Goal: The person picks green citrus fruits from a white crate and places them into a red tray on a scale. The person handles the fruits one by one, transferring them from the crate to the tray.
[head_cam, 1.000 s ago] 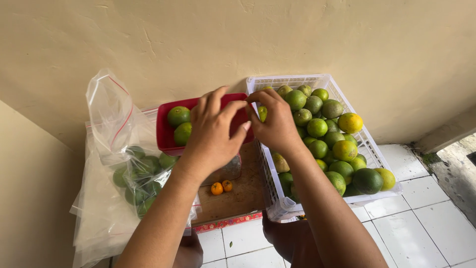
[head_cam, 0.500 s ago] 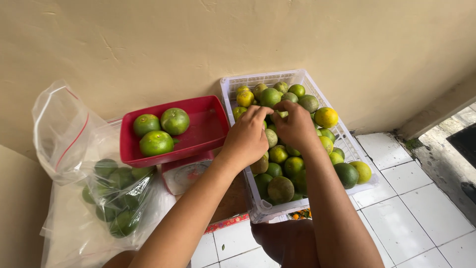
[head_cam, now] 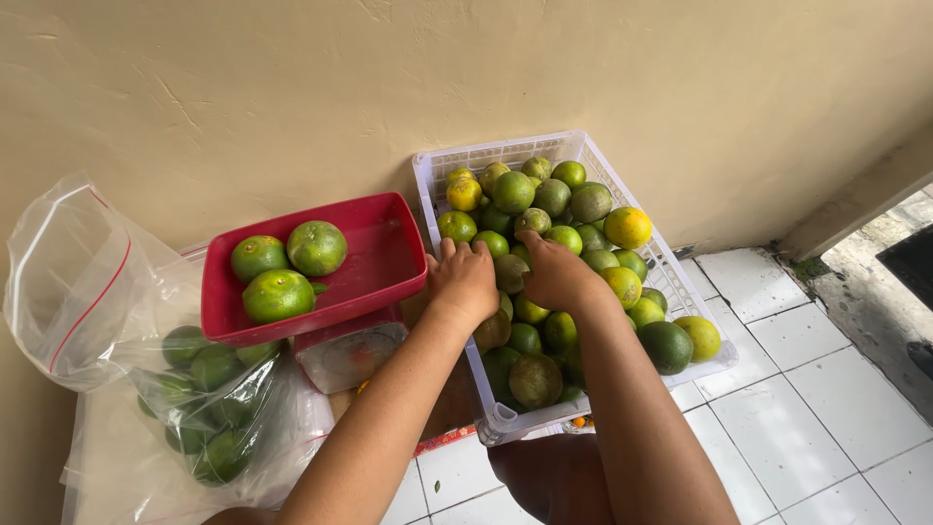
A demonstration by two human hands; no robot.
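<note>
A beige plastered wall is backing a floor of white tiles [head_cam: 826, 428], and everything is sitting low against that wall.

Nearest the camera, the person's two bare forearms are reaching forward and slightly upward in the view, side by side, both palms turned down. The left hand [head_cam: 465, 282] is resting on the near left rim of a white slatted plastic crate [head_cam: 505, 424], fingers curled over the fruit just inside it. The right hand [head_cam: 556, 275] is lying just beside it, bent down at the wrist and pressing into the pile. Both hands are closing around one green citrus fruit [head_cam: 511, 273] between them; whether either truly has it clamped I cannot tell, since the fingers are hiding most of it. What is showing of that fruit is dull green and rounded, with no readable long axis.

The crate is rectangular, its long axis running away from the person toward the wall and leaning a little rightward. It is filled with round citrus, mostly green, some yellow, a few mottled brown.

To the left, clear plastic bags [head_cam: 194, 408] holding more green fruit are slumping on the floor. Above them a red rectangular tray [head_cam: 389, 255] is sitting on a small weighing scale [head_cam: 350, 355], its long side running left to right, and three green citrus [head_cam: 285, 268] are lying in its left half.
</note>
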